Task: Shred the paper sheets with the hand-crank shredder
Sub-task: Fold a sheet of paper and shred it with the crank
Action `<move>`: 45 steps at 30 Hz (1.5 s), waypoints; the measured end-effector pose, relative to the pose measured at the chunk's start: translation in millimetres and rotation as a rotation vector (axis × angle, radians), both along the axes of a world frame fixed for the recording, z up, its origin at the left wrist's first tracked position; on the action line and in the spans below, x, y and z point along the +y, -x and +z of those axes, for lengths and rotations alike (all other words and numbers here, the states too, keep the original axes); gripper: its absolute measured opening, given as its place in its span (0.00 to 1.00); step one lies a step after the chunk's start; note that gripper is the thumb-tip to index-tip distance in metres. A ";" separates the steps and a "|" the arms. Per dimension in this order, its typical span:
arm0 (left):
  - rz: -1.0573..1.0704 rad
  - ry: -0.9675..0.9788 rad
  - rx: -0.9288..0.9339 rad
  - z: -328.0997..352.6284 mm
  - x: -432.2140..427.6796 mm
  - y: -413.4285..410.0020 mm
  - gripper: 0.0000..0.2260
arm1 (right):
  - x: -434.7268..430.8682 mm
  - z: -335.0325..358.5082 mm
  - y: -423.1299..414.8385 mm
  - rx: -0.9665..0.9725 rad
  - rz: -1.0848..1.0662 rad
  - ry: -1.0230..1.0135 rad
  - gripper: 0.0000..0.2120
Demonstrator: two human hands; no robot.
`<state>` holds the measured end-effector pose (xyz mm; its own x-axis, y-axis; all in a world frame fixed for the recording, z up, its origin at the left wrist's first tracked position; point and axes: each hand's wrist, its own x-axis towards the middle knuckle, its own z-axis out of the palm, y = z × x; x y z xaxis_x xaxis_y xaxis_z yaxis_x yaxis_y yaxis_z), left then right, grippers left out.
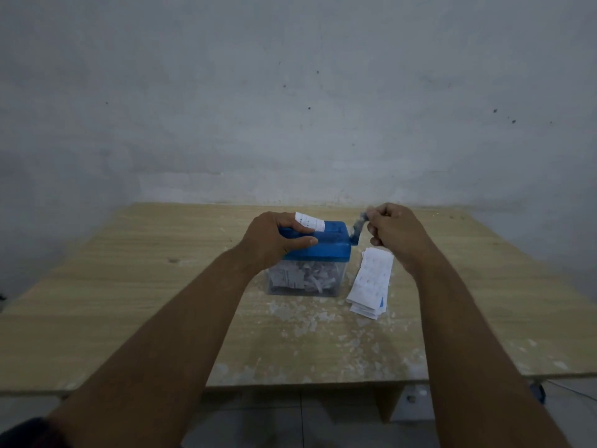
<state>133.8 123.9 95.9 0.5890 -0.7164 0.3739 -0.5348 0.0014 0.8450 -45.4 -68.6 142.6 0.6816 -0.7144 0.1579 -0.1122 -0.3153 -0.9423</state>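
A hand-crank shredder (326, 245) with a blue top and a clear bin stands mid-table. White shreds (303, 276) fill the bin. My left hand (274, 239) clamps the left side of the blue top, thumb across its front. A white paper sheet (310, 221) sticks up out of the slot just behind my fingers. My right hand (394, 229) is closed on the crank handle (360, 223) at the shredder's right side; the handle is blurred. A stack of white paper sheets (370, 282) lies on the table to the right of the bin.
The wooden table (161, 286) stands against a grey wall (290, 108). Small paper scraps (310, 321) are scattered on the table in front of the shredder. The near table edge and a leg (389, 402) show below, over a tiled floor.
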 end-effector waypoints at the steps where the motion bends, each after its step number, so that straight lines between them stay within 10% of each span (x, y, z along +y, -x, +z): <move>1: 0.000 -0.001 -0.007 -0.4 -0.1 -0.4 0.09 | -6.2 3.1 -8.1 0.021 0.007 0.013 0.12; 15: 0.037 -0.015 -0.145 -8.9 -3.8 -3.8 0.11 | -10.4 -88.6 -31.6 0.227 -0.063 -0.286 0.10; 32: -0.007 -0.081 -0.119 -0.2 -3.6 -3.0 0.10 | 28.7 -10.9 24.8 -0.063 -0.084 0.014 0.12; 45: 0.019 -0.073 -0.135 -2.1 -3.4 1.0 0.15 | -18.7 -42.2 -43.7 0.221 -0.079 -0.048 0.12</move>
<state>132.8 120.4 93.8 0.5503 -0.7339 0.3983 -0.6431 -0.0683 0.7628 -1.7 -87.3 100.4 0.6373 -0.7703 -0.0240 -0.3398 -0.2529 -0.9059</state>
